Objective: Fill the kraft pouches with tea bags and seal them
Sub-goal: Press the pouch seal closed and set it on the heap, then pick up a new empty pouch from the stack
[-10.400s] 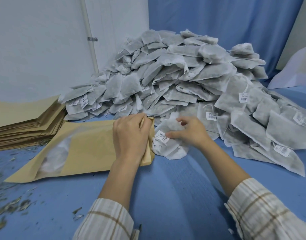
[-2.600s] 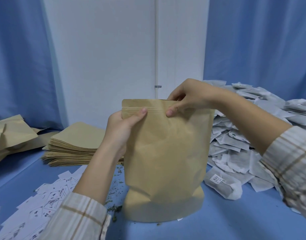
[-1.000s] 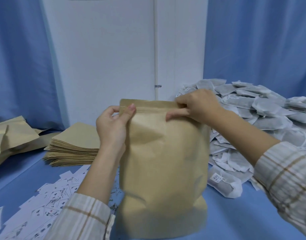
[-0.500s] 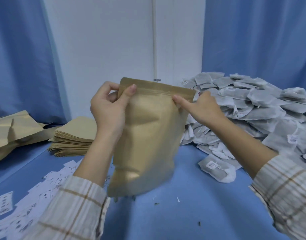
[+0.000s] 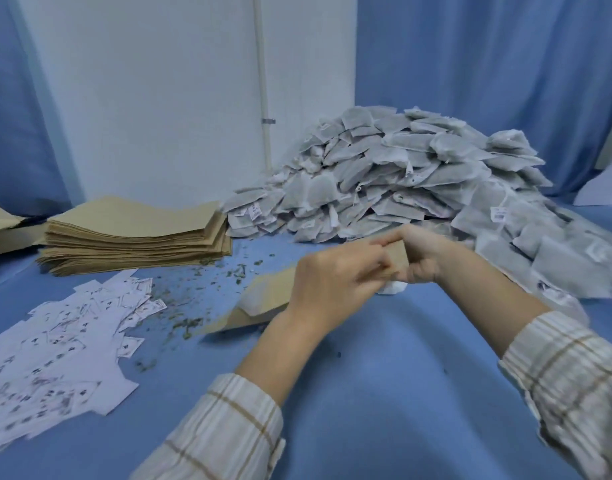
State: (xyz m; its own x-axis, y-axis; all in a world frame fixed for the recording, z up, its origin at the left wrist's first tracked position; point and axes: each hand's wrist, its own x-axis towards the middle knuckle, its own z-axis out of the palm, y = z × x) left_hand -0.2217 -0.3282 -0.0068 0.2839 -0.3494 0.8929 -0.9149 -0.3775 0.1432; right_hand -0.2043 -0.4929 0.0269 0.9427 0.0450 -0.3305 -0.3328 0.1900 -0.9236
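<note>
Kraft pouch [image 5: 263,299] pinched by left hand [image 5: 332,282] and right hand [image 5: 422,254]

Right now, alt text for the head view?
Both hands, left hand and right hand, grip the mouth end of a kraft pouch lying on the blue table. A large pile of tea bags sits behind, a stack of flat pouches at left, paper labels scattered nearer.
</note>
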